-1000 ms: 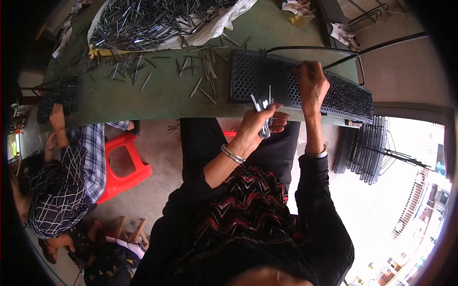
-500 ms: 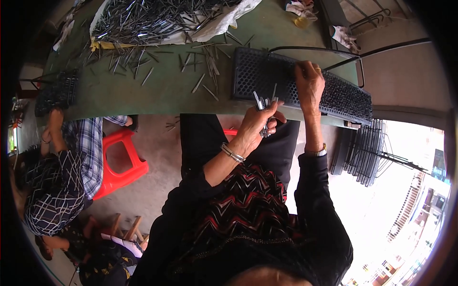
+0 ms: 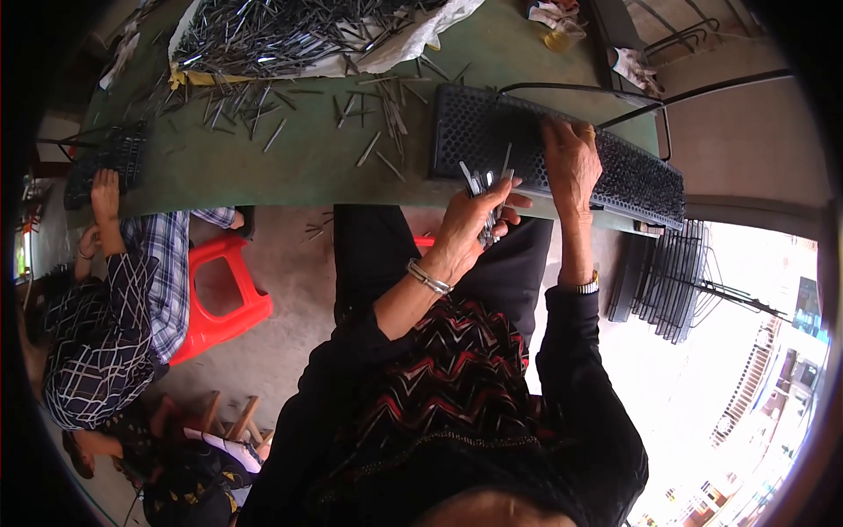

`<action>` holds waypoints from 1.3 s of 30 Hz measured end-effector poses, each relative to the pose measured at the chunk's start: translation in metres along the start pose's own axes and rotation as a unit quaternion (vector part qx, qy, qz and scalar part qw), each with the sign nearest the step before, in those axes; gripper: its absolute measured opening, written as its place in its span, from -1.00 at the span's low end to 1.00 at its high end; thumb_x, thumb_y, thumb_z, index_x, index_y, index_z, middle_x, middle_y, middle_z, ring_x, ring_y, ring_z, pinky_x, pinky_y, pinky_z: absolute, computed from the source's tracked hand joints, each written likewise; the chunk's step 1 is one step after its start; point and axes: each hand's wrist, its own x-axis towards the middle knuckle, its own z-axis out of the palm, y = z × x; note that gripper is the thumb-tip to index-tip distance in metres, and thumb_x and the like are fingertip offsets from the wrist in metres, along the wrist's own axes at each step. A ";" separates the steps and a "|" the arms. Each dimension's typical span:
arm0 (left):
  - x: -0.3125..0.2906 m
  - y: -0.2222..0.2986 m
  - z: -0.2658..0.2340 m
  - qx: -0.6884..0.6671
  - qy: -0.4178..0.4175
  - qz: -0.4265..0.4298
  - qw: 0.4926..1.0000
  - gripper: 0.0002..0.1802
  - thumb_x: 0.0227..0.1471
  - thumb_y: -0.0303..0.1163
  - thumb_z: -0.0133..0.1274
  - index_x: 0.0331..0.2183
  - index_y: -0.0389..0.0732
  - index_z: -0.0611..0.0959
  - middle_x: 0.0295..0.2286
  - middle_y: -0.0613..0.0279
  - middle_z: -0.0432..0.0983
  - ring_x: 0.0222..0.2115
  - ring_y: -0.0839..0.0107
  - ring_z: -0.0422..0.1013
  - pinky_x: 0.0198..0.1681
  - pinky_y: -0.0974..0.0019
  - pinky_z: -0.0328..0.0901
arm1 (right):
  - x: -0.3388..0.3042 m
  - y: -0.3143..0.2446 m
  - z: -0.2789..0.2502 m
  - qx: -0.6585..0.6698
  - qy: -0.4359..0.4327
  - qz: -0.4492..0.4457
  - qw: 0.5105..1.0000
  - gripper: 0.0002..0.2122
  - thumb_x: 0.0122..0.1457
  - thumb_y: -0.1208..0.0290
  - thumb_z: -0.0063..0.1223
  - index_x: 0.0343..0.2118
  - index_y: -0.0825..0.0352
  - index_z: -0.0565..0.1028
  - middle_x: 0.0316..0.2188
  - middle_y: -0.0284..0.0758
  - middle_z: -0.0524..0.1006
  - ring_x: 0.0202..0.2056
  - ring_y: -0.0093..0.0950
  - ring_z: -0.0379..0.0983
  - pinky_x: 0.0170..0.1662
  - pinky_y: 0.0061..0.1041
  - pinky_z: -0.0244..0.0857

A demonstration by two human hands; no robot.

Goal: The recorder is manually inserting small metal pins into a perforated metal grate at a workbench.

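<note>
My left hand (image 3: 465, 224) is closed around a bunch of thin metal strips (image 3: 477, 182), just in front of the table edge; their ends stick out above my thumb. A long black tray (image 3: 458, 132) full of small round holes lies slantwise along the table's front edge. Over its middle, my right hand (image 3: 575, 171) points down with bent fingers pressed together at the holes. The fingertips hide whatever they hold. Toward the right end the tray's holes look filled with dark pieces, while holes at its left end show bare.
Loose strips (image 3: 275, 134) lie scattered on the green table (image 3: 228, 180), below a heaped white sack (image 3: 386, 57). A black metal rod frame (image 3: 615, 88) rises behind the tray. At left a co-worker's hand (image 3: 105, 195) touches another dark tray (image 3: 132, 154). A red stool (image 3: 255, 307) stands below.
My left hand has risen slightly with the strips. My right hand has shifted a little over the tray. The co-worker's hand has moved up onto the left tray.
</note>
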 end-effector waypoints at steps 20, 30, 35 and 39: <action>-0.005 -0.001 0.003 0.064 0.015 -0.006 0.998 -0.70 0.07 -0.27 0.08 -0.23 -0.28 0.55 -0.34 0.09 0.59 -0.38 0.40 0.54 -0.66 0.57 0.11 | -0.029 -0.008 -0.048 0.426 -0.339 0.122 0.830 -0.86 0.07 0.49 0.04 -0.36 0.48 0.47 -0.49 -0.29 0.52 -0.40 -0.62 0.41 -0.33 -0.64 0.27; -0.001 0.001 0.001 0.052 0.063 0.008 0.997 -0.73 0.04 -0.27 0.12 -0.28 -0.26 0.56 -0.39 0.11 0.59 -0.36 0.35 0.55 -0.69 0.54 0.11 | -0.024 -0.003 -0.057 0.431 -0.206 0.178 0.860 -0.88 0.12 0.53 -0.01 -0.32 0.46 0.48 -0.49 -0.29 0.53 -0.43 -0.58 0.48 -0.31 -0.61 0.33; 0.005 -0.002 -0.004 0.037 0.041 -0.045 0.997 -0.72 0.07 -0.24 0.09 -0.24 -0.23 0.56 -0.36 0.11 0.58 -0.36 0.36 0.54 -0.60 0.52 0.15 | -0.007 0.006 -0.041 0.324 0.002 0.159 0.932 -0.88 0.15 0.49 -0.03 -0.33 0.43 0.47 -0.54 -0.30 0.54 -0.52 -0.58 0.50 -0.42 -0.62 0.33; 0.010 -0.012 -0.008 -0.001 0.045 -0.101 0.994 -0.71 0.08 -0.23 0.07 -0.22 -0.22 0.56 -0.41 0.12 0.57 -0.44 0.39 0.51 -0.59 0.51 0.20 | -0.001 0.012 -0.021 0.224 0.030 0.155 0.962 -0.85 0.16 0.40 -0.03 -0.30 0.36 0.47 -0.62 -0.30 0.56 -0.56 -0.58 0.50 -0.44 -0.60 0.31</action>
